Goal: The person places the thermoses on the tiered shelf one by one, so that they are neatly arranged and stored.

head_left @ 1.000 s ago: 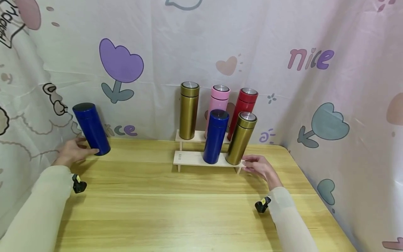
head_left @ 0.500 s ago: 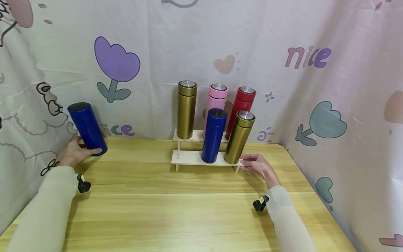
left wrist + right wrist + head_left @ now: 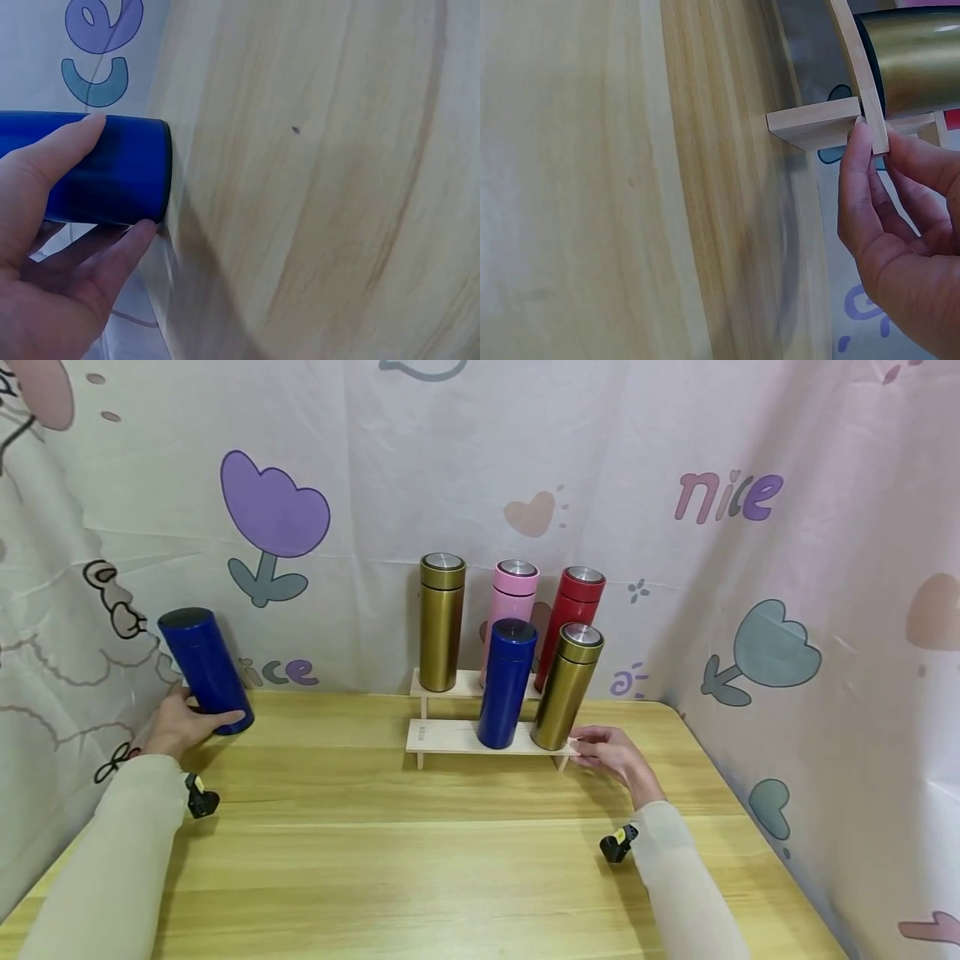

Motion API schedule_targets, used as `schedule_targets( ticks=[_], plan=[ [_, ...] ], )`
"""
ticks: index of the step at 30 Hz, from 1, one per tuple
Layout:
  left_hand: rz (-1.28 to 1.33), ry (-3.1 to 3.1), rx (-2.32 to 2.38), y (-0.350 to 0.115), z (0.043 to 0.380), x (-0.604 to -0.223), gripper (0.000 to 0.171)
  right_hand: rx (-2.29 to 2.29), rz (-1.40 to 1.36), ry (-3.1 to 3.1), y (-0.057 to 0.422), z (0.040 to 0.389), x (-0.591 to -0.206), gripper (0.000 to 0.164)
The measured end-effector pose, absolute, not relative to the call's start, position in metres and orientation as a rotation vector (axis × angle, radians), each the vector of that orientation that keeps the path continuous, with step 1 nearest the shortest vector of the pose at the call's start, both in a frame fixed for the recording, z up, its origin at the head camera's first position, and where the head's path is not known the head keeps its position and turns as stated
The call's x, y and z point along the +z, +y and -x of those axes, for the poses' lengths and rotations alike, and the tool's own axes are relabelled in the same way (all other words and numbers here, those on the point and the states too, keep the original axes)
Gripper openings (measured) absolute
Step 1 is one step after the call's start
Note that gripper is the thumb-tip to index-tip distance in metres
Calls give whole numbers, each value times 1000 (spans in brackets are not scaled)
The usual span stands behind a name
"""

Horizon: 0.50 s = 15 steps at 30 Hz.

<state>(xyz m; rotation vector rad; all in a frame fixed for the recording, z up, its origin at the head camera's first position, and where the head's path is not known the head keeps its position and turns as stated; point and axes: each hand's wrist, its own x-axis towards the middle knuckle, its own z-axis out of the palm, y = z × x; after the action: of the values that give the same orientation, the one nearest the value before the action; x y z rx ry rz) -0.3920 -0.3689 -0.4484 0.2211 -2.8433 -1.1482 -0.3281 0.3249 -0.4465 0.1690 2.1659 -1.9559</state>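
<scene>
At the far left of the table, my left hand grips a blue thermos bottle low down near its base. In the left wrist view the thumb lies along one side of the bottle and the fingers support the other, with a fingertip at its bottom edge. My right hand pinches the right end of the lower board of a two-tier wooden display rack. In the right wrist view the board end sits between thumb and fingertips, beside a leg. Another blue bottle and a gold bottle stand on that board.
On the rack's upper tier stand a gold bottle, a pink bottle and a red bottle, the last two partly hidden. A patterned curtain hangs closely behind the wooden table and along its sides.
The head view has shifted slightly, moving most things a little left in it. My left forearm has swung a little right. Both hands keep their holds on the bottle and rack.
</scene>
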Motion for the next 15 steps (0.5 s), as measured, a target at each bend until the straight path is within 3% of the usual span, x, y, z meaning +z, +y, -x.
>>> schedule_targets(
  ticks=[15],
  plan=[
    [-189, -2754, -1127, -359, 380, -446, 103, -1967, -170, 2170, 325, 329, -448, 47]
  ],
)
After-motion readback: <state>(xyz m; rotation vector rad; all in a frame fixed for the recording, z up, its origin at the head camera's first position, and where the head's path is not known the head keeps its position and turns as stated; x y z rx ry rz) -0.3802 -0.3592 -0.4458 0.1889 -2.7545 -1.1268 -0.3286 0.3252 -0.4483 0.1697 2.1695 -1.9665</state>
